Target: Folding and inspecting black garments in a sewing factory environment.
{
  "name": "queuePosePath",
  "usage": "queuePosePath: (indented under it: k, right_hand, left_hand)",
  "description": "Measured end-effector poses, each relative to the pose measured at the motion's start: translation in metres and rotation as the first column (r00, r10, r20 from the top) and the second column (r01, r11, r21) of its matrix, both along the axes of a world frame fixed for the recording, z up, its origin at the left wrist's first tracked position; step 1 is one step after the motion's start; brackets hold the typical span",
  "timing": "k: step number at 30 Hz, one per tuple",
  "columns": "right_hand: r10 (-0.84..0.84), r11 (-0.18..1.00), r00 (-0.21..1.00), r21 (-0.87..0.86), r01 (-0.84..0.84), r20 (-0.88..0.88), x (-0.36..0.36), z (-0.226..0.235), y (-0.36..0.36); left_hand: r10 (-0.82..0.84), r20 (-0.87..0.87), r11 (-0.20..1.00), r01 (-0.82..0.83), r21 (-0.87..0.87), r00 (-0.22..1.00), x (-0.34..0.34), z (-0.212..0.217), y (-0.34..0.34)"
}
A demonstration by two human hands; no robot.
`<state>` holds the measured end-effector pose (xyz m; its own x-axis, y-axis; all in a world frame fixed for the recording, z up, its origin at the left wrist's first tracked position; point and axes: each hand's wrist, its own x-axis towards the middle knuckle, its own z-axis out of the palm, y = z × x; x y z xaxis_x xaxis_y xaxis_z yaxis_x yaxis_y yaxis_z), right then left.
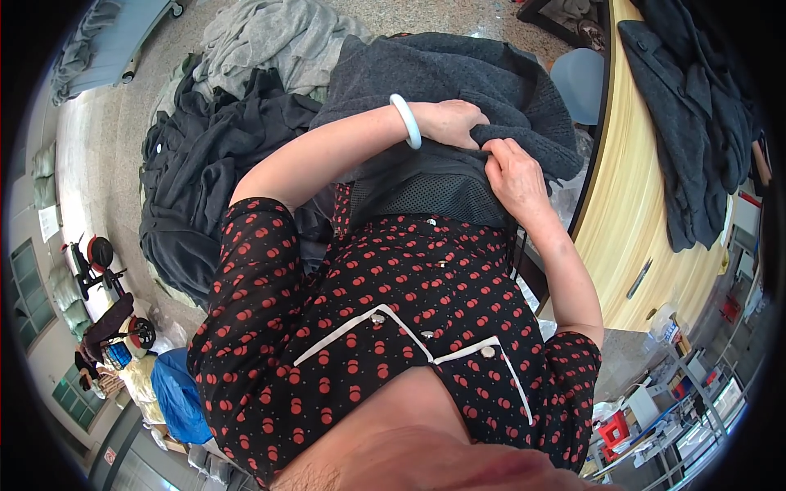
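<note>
A dark grey knitted garment (pixel 409 78) lies spread over my lap, with a ribbed edge (pixel 544 98) at its right. My left hand (pixel 452 123), a pale bangle on its wrist, rests on the knit with its fingers bent into a fold. Close beside it, my right hand (pixel 516 173) pinches the garment's edge between thumb and fingers. The two hands nearly touch. Under them a dark mesh cloth (pixel 442 196) covers my waist. The tips of my left fingers are partly hidden in the fold.
Heaped dark garments (pixel 213 164) lie at my left, with a light grey pile (pixel 270 41) behind. On the right stands a wooden table (pixel 630 221) bearing another dark knit (pixel 688 123) and a small slim tool (pixel 639 278). A grey-blue stool (pixel 575 86) sits by the table's edge.
</note>
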<state>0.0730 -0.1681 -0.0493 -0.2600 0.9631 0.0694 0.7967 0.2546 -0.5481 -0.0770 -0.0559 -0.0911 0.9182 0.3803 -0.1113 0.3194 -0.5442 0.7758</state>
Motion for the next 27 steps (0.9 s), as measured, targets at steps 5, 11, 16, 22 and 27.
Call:
queuePosePath:
  k: [5,11,16,22,27]
  right_hand:
    - [-0.058,0.994,0.996,-0.101,0.051,-0.065,0.002,0.005,0.0]
    - [-0.154,0.988,0.977,0.003,0.156,-0.15,0.002,0.004,0.004]
    - [-0.214,0.971,0.963,0.074,0.228,-0.167,0.001,0.008,0.017]
    - [-0.202,0.969,0.979,0.148,0.197,0.016,0.002,0.003,0.015]
    - [-0.187,0.975,0.978,0.139,0.173,0.091,0.003,0.002,0.015]
  left_hand:
    - [-0.024,-0.104,0.999,0.026,0.02,0.994,0.003,0.01,-0.005]
    - [0.212,-0.118,0.923,-0.239,-0.301,0.97,0.005,0.017,0.004]
    - [0.414,-0.064,0.739,-0.376,-0.559,0.908,0.004,0.024,0.002]
    - [0.345,-0.076,0.869,-0.348,-0.352,0.936,0.003,0.021,0.003]
    - [0.185,-0.028,0.976,-0.186,-0.111,0.982,0.0,0.026,0.0]
